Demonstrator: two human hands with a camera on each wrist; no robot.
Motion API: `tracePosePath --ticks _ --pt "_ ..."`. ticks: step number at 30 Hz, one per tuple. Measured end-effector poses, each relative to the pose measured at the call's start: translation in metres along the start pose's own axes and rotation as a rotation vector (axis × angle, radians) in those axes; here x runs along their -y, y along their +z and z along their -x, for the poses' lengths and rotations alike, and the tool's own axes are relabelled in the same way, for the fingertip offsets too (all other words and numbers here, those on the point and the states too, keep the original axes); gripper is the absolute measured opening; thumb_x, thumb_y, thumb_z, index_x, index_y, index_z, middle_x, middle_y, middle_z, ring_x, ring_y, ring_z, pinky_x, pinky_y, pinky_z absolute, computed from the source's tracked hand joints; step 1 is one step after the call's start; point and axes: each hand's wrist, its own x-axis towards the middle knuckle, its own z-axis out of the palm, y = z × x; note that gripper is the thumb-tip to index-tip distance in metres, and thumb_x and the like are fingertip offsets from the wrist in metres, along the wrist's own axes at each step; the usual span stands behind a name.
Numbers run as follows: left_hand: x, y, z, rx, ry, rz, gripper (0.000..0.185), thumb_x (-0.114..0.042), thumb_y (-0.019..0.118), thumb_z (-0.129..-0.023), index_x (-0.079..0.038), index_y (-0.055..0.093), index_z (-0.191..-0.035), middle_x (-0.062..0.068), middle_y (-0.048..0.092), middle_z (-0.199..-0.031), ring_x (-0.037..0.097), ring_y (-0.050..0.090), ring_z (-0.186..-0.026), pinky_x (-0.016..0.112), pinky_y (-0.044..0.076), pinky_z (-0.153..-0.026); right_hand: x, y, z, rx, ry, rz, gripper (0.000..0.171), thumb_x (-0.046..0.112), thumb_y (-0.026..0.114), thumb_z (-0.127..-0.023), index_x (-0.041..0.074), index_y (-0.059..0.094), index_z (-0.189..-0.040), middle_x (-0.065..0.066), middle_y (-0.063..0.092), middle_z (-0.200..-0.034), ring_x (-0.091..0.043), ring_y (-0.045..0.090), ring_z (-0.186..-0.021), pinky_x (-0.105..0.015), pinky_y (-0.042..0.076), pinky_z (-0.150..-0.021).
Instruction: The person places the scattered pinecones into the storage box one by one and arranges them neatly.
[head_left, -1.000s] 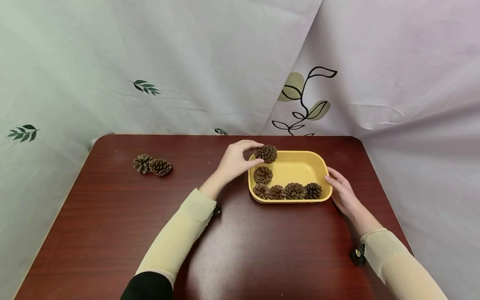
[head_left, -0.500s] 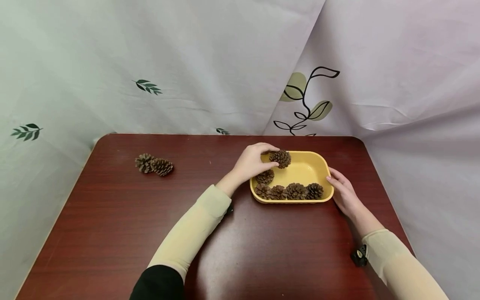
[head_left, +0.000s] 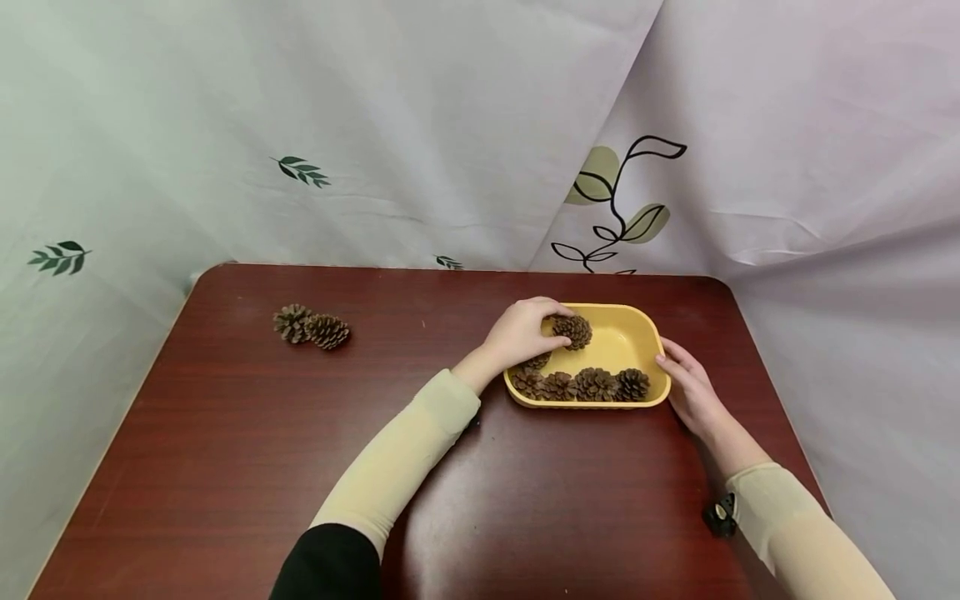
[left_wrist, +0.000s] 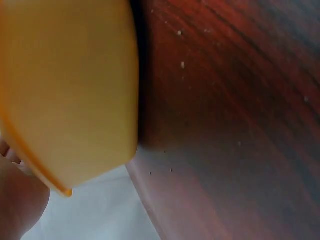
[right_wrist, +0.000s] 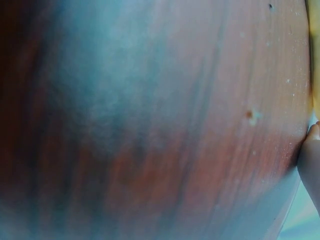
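Observation:
My left hand [head_left: 522,333] pinches a brown pine cone [head_left: 574,332] between thumb and fingers. It holds the cone within the left half of a yellow rectangular basin [head_left: 587,405]. Along the basin's near wall lies a row of several pine cones [head_left: 596,384]. Another pine cone [head_left: 537,362] at the left side is partly covered by that hand. At the basin's right end my right hand [head_left: 693,393] grips the rim, thumb at the edge. The left wrist view has the basin's outer wall [left_wrist: 75,90] close up, with part of the left hand [left_wrist: 20,200] beyond the rim.
Two more pine cones [head_left: 328,332] lie touching on the dark red-brown table [head_left: 247,433], at its back left. A pale curtain [head_left: 420,125] with leaf prints hangs right behind the table's far edge.
My left hand has carried its pine cone rightward and lower, from over the basin's far left corner into the basin. The right hand stays at the rim. The view has shifted slightly.

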Motion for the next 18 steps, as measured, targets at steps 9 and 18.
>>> tracePosePath --ticks 9,18 --pt "-0.0013 0.007 -0.003 0.071 0.046 -0.108 0.041 -0.03 0.082 -0.095 -0.015 0.074 -0.133 0.0 0.075 -0.135 0.018 0.067 -0.131 0.032 0.05 -0.119 -0.0001 0.0014 0.0 -0.007 -0.001 0.0 0.035 0.004 0.042 -0.112 0.021 0.065 -0.133 0.009 0.073 -0.12 -0.004 0.07 -0.104 -0.017 0.059 -0.087" --pt "-0.0008 0.009 -0.0025 0.13 0.085 -0.189 0.042 -0.032 0.081 -0.097 -0.014 0.074 -0.133 0.0 0.074 -0.135 0.017 0.068 -0.13 0.03 0.05 -0.117 -0.0004 0.0009 0.0002 -0.002 -0.007 -0.002 0.036 0.003 0.041 -0.112 0.022 0.065 -0.132 0.009 0.073 -0.12 -0.003 0.07 -0.105 -0.017 0.058 -0.088"
